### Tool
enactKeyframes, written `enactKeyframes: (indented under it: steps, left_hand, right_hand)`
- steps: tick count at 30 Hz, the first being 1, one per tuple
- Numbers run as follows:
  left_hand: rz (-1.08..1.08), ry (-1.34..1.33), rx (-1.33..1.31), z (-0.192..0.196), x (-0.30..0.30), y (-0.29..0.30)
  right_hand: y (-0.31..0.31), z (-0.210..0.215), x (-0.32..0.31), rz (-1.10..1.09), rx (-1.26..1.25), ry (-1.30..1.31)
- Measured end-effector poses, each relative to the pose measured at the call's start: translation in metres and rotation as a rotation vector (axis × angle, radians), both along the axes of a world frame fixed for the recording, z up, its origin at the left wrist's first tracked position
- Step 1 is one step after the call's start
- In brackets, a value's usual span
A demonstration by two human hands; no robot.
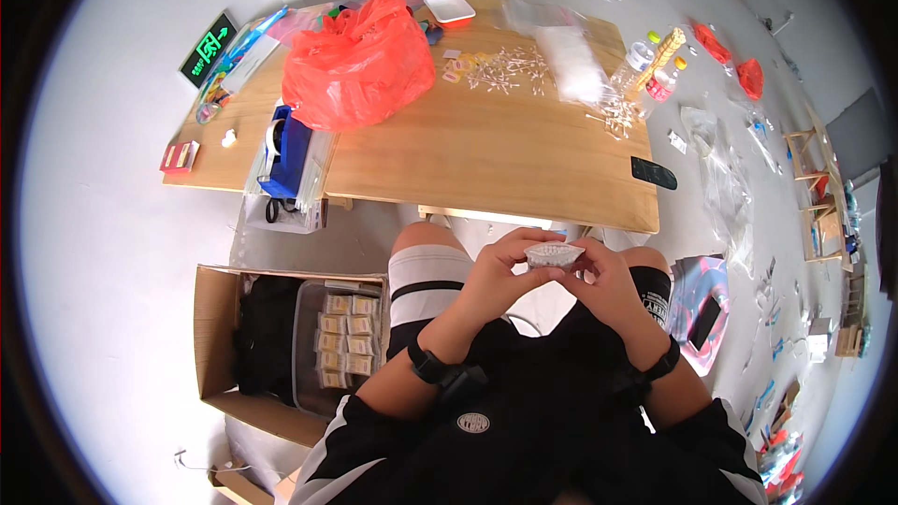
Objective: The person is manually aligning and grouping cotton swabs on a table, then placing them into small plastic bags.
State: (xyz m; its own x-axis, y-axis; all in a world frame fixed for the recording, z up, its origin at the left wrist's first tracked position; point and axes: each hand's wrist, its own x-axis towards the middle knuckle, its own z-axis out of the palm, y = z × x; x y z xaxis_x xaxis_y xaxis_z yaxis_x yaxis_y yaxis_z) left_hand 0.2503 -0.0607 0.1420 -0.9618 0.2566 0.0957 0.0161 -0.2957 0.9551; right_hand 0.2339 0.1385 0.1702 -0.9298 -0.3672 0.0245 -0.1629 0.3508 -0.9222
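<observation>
Left hand (496, 276) and right hand (603, 281) raised together, fingers curled, pinching

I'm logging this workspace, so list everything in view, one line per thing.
small clear packet: one, whitish, held between both hands
wooden table: one, light brown, ahead of the knees
plastic bag: one, red, on the table's left part
tape dispenser: one, blue, at the table's left front edge
cardboard box: one, brown, on the floor at left
small sticks: many, pale, scattered mid-table
left hand: on the packet
right hand: on the packet
</observation>
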Motion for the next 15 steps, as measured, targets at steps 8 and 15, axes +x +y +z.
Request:
enactKeyframes:
  steps: [8,15]
  left_hand:
    - [0.270,-0.011,-0.122,-0.040,-0.121,-0.046]
    - [0.509,0.387,-0.758,-0.091,-0.302,-0.117]
  right_hand:
    - [0.027,-0.039,-0.031,-0.078,-0.050,-0.107]
    - [0.072,-0.084,-0.052,-0.151,-0.081,-0.212]
